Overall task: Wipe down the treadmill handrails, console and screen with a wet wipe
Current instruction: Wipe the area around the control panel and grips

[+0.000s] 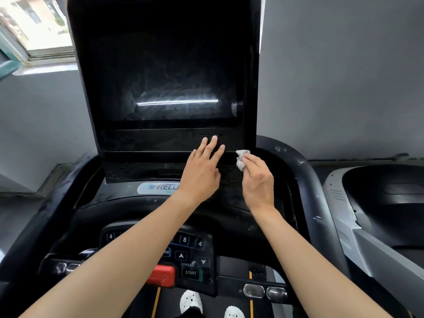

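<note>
The treadmill's big dark screen (pixel 165 72) fills the upper middle, streaked with smears. Below it lies the black console (pixel 142 171) with a logo plate. My left hand (pixel 202 171) rests flat with straight fingers on the panel just under the screen. Right beside it, my right hand (pixel 257 177) pinches a crumpled white wet wipe (pixel 241 159) against the panel's lower right corner. A curved black right handrail (pixel 307 175) runs down from the console, and a matching left handrail (pixel 34 226) runs down the other side.
A button panel (pixel 190 255) with a START key and a red stop tab (pixel 161 275) sits near me. Two white shoes (pixel 190 302) stand on the belt. Another machine (pixel 376 203) is close on the right. A window (pixel 34 26) is upper left.
</note>
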